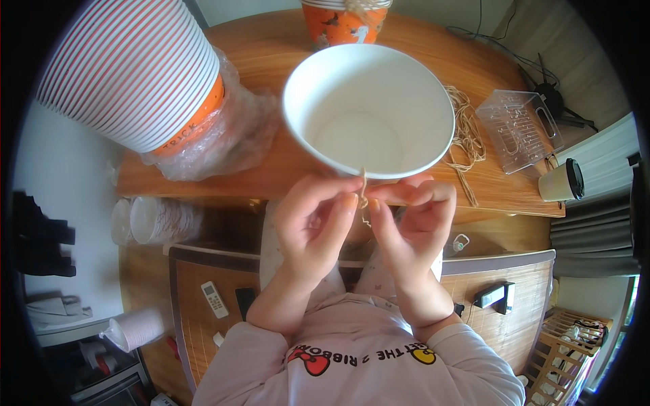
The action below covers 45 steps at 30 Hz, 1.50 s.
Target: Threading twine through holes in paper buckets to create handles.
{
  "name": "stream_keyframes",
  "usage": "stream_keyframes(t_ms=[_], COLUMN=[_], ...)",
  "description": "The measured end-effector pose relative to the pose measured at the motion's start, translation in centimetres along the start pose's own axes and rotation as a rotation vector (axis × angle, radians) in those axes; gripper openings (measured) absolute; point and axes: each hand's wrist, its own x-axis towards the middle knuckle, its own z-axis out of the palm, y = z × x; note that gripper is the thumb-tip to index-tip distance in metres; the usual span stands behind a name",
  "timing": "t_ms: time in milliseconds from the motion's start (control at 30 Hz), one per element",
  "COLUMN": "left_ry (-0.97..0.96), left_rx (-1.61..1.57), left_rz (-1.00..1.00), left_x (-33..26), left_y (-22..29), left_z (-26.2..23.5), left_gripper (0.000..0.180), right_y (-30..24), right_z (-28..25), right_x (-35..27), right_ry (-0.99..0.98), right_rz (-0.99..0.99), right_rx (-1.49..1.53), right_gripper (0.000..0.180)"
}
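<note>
A large white paper bucket (413, 95) stands at the near edge of the wooden table, its open mouth tilted toward me. From its near rim hangs a short piece of tan twine (364, 196), which seems to have a small knot or loop in it. My left hand (305, 227) pinches the twine between thumb and forefinger, its fingertips just under the rim. Opposite it, my right hand (414, 227) also pinches the strand with thumb and fingers. The fingertips of both hands are a little apart. Whether the twine passes through the bucket's wall I cannot tell.
A tall stack of white-rimmed paper buckets (135, 81) in clear wrap leans at left. Orange patterned buckets (338, 26) stand behind. To the right lie loose twine strands (466, 135), a clear plastic box (518, 132) and a black-lidded cup (558, 183). A remote control (214, 300) rests beside me.
</note>
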Motion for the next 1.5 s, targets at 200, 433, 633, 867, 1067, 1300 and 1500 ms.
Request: stream_keyframes(t_ms=[200, 433, 633, 867, 1067, 1300, 1500], left_ry=[-0.109, -0.124, -0.145, -0.165, -0.134, -0.074, -0.116], left_rx=[-0.172, -0.190, -0.073, 0.119, 0.007, -0.200, -0.376], left_rz=[-0.194, -0.193, -0.040, -0.002, -0.097, -0.327, -0.460], left_x=[-0.1, 0.0, -0.1, 0.0, 0.4, 0.7, 1.0], left_y=[-0.4, -1.2, -2.2, -2.3, -1.5, 0.1, 0.2], left_z=[-1.0, -0.8, -1.2, -1.5, -1.3, -1.0, -1.4], left_gripper=[0.013, 0.013, 0.012, 0.012, 0.009, 0.012, 0.013], right_y=[0.7, 1.4, 1.7, 1.8, 1.4, 1.2, 1.1], right_z=[0.1, 0.2, 0.3, 0.4, 0.2, -0.2, -0.1], right_x=[-0.5, -0.6, -0.5, -0.3, -0.6, -0.5, -0.5], right_ry=[0.048, 0.064, 0.085, 0.097, 0.051, -0.005, -0.025], right_rz=[0.139, 0.099, 0.054, 0.006, 0.053, -0.006, -0.025], right_rx=[0.117, 0.034, -0.078, -0.197, -0.063, -0.163, -0.135], right_gripper=[0.041, 0.041, 0.040, 0.040, 0.039, 0.038, 0.035])
